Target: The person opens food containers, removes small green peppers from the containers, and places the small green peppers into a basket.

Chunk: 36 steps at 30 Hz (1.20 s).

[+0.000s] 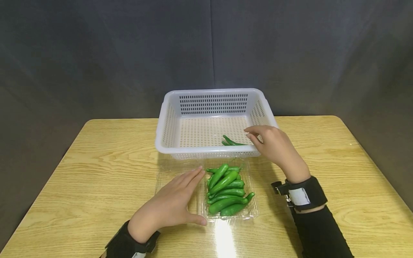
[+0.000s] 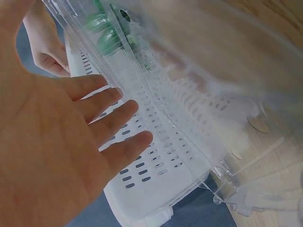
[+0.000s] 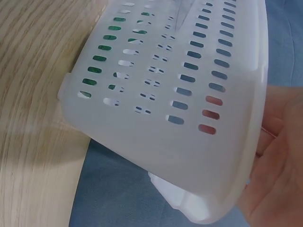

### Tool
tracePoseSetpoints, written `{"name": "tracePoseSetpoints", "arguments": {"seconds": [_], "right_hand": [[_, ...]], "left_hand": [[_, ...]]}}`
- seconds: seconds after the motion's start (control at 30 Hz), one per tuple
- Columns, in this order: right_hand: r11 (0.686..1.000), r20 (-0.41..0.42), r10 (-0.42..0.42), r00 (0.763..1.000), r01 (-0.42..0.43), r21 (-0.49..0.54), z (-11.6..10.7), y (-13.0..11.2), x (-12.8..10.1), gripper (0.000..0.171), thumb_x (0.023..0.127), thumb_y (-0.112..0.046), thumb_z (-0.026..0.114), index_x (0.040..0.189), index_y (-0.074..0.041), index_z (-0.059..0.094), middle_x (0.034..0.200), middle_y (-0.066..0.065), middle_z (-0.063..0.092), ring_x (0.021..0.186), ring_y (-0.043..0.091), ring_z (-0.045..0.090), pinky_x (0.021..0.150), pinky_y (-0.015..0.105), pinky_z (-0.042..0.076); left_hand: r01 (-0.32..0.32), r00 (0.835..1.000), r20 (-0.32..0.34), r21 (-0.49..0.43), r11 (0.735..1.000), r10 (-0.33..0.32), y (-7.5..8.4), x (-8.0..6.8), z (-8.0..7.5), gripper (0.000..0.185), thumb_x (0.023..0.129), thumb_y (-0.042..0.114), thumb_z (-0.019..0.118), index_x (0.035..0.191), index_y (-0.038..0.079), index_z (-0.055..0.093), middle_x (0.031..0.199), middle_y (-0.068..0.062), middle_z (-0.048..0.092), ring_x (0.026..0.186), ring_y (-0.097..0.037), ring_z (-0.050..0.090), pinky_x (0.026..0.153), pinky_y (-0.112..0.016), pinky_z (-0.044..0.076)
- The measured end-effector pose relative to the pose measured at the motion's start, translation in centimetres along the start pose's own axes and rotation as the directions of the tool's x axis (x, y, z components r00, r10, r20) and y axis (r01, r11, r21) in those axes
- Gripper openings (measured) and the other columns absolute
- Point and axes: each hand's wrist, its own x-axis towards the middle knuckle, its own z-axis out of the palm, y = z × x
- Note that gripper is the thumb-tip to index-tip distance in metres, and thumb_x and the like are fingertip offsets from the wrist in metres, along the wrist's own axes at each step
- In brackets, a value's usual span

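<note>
The left hand (image 1: 167,208) lies flat, fingers straight, on the open lid of the clear clamshell tray (image 1: 250,213) of green chili peppers (image 1: 226,190) on the counter (image 1: 96,172). The right hand (image 1: 274,147) hovers at the white basket's (image 1: 167,118) near right rim, fingers loosely curled and holding nothing, above one dropped pepper (image 1: 232,141). The light tray could slide if the lid is released; a wrist could nudge the basket.

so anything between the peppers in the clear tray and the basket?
Only the basket's near wall, directly behind the clear tray. Above the peppers nothing blocks. Left hand lies beside them; right hand is at the basket's corner.
</note>
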Motion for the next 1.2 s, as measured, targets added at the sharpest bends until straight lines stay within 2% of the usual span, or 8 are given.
{"name": "tracePoseSetpoints", "arguments": {"seconds": [0.3, 0.5, 0.6, 0.77, 0.87, 1.03, 1.2], "right_hand": [[0.998, -0.078, -0.065, 0.995, 0.066, 0.008, -0.6, -0.3, -0.1, 0.021, 0.098, -0.015, 0.063, 0.113, -0.004, 0.074, 0.109, 0.014, 0.072, 0.090, 0.027, 0.066, 0.074, 0.045, 0.053], [0.993, -0.116, -0.119, 0.986, 0.120, -0.002, -1.5, -1.3, -0.3, 0.020, 0.098, -0.015, 0.064, 0.112, -0.005, 0.074, 0.109, 0.013, 0.073, 0.095, 0.029, 0.068, 0.078, 0.047, 0.054], [0.990, -0.106, -0.128, 0.986, 0.133, 0.040, -2.2, -2.2, -0.7, 0.020, 0.098, -0.015, 0.064, 0.112, -0.006, 0.074, 0.109, 0.011, 0.073, 0.099, 0.028, 0.067, 0.082, 0.046, 0.054], [0.976, 0.001, -0.139, 0.990, 0.137, 0.167, -3.1, -3.8, -1.4, 0.019, 0.097, -0.014, 0.066, 0.112, -0.009, 0.075, 0.110, 0.004, 0.073, 0.104, 0.022, 0.066, 0.088, 0.044, 0.053], [0.966, 0.081, -0.173, 0.982, 0.153, 0.209, -3.3, -4.6, -1.6, 0.016, 0.094, -0.009, 0.068, 0.108, -0.009, 0.076, 0.107, 0.002, 0.074, 0.101, 0.019, 0.067, 0.088, 0.041, 0.055], [0.956, 0.226, -0.219, 0.949, 0.163, 0.245, -3.3, -5.6, -2.3, 0.018, 0.092, -0.003, 0.068, 0.106, -0.010, 0.077, 0.104, 0.001, 0.074, 0.095, 0.015, 0.069, 0.081, 0.036, 0.058], [0.956, 0.358, -0.246, 0.901, 0.164, 0.245, -2.9, -6.3, -2.6, 0.019, 0.090, -0.004, 0.071, 0.108, -0.007, 0.076, 0.106, 0.002, 0.074, 0.098, 0.017, 0.069, 0.085, 0.037, 0.057]], "left_hand": [[0.009, 1.000, 0.003, 0.000, 1.000, -0.009, 0.1, 0.1, -0.1, 0.123, 0.069, 0.066, 0.078, 0.158, 0.005, 0.018, 0.165, -0.011, 0.013, 0.148, -0.032, 0.020, 0.119, -0.050, 0.018], [0.015, 1.000, 0.008, 0.000, 1.000, -0.015, 0.1, 0.1, -0.1, 0.123, 0.070, 0.066, 0.077, 0.159, 0.006, 0.017, 0.165, -0.010, 0.012, 0.148, -0.032, 0.020, 0.119, -0.051, 0.019], [0.017, 1.000, 0.009, -0.002, 1.000, -0.017, 0.1, 0.0, -0.1, 0.123, 0.070, 0.065, 0.077, 0.159, 0.007, 0.016, 0.165, -0.009, 0.012, 0.148, -0.031, 0.020, 0.119, -0.051, 0.019], [0.019, 1.000, 0.006, -0.003, 1.000, -0.018, 0.1, 0.0, -0.1, 0.123, 0.070, 0.065, 0.078, 0.159, 0.007, 0.017, 0.165, -0.009, 0.012, 0.148, -0.030, 0.021, 0.119, -0.051, 0.019], [0.018, 1.000, 0.005, -0.005, 1.000, -0.018, 0.1, 0.0, -0.1, 0.123, 0.069, 0.065, 0.078, 0.159, 0.007, 0.017, 0.165, -0.009, 0.012, 0.148, -0.030, 0.020, 0.119, -0.051, 0.019], [0.016, 1.000, 0.007, 0.001, 1.000, -0.016, 0.0, 0.1, 0.0, 0.123, 0.069, 0.066, 0.077, 0.159, 0.007, 0.016, 0.165, -0.010, 0.011, 0.148, -0.029, 0.020, 0.118, -0.050, 0.020], [0.012, 1.000, 0.003, 0.001, 1.000, -0.012, 0.0, 0.0, 0.0, 0.124, 0.069, 0.067, 0.077, 0.159, 0.007, 0.017, 0.165, -0.011, 0.013, 0.148, -0.030, 0.021, 0.118, -0.051, 0.020]]}}
